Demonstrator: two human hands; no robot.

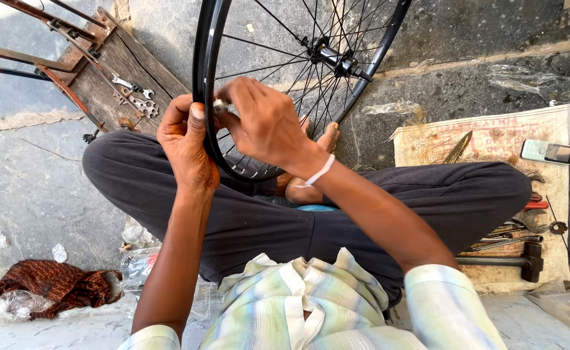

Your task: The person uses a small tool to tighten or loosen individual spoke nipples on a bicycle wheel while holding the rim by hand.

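Bicycle wheel [210, 78] upright over crossed legs, black rim facing person, hub [337, 59] beyond. Left hand [184, 146] wraps rim, thumb on top, steadying it. Right hand [262, 123] closed, pinching small metal piece [221, 105] against rim. Hammer [524, 261], pliers and other tools lie on sack [492, 139] at right, within reach; wrenches [139, 97] on wooden board upper left.

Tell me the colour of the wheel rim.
Black rim, seen in the head view.
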